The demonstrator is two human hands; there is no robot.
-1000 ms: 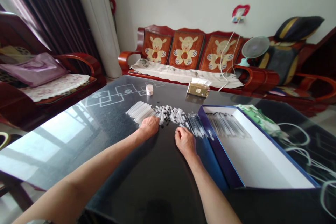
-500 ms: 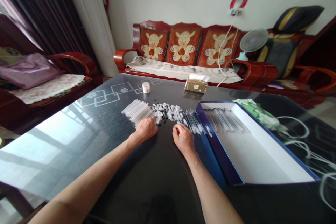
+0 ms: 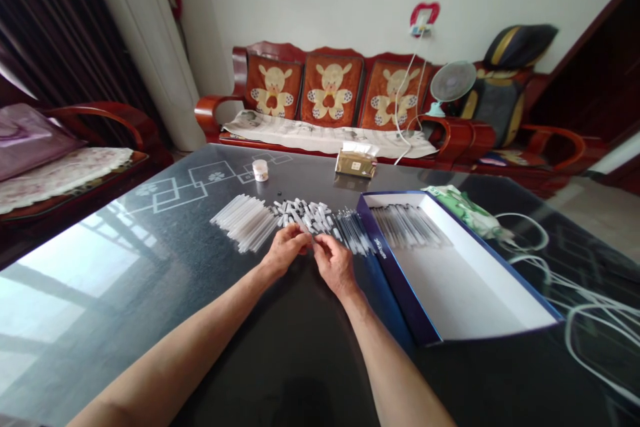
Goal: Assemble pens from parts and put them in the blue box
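left hand (image 3: 289,247) and right hand (image 3: 335,264) close together over a black table (image 3: 260,340), near clear tubes (image 3: 244,221), small caps (image 3: 306,212), dark sticks (image 3: 353,232) and an open box (image 3: 465,293).

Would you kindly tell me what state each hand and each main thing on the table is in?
Left hand: fingers curled, grip unclear
Right hand: fingers bent inward, grip unclear
Clear tubes: lying side by side
Small white and black pieces: loosely heaped
Dark slim rods: lying in a row
Box: open, partly filled
Sticks in the box: lying side by side
Tissue packet: open, tissues sticking out
Jar: upright
Green bag: crumpled
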